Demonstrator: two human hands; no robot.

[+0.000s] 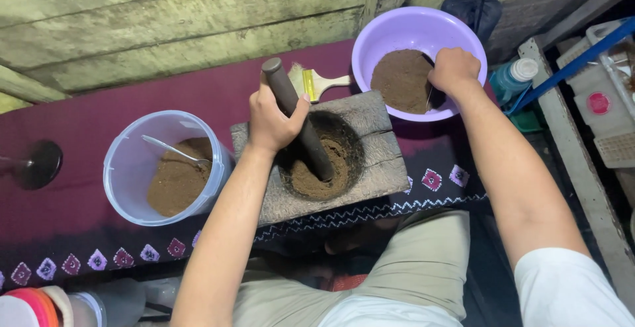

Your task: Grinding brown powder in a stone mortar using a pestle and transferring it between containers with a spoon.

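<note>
left hand [271, 123]: we've got it wrapped around the dark pestle [299, 122], tilted into the wooden mortar [374, 143]
right hand [452, 70]: arm stretched out, fingers curled on something small in the purple bowl [405, 28], can't tell what

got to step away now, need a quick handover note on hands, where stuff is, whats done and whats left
Left hand: gripping the dark pestle, whose tip sits in brown powder in the wooden mortar.
Right hand: inside the purple bowl at its brown powder, holding something too hidden to name.
Clear tub on the left holds more brown powder and a spoon. A brush lies behind the mortar.
Done: powder is in all three containers.
Left: the powder in the mortar looks like it is being ground; how far along, I cannot tell.
</note>
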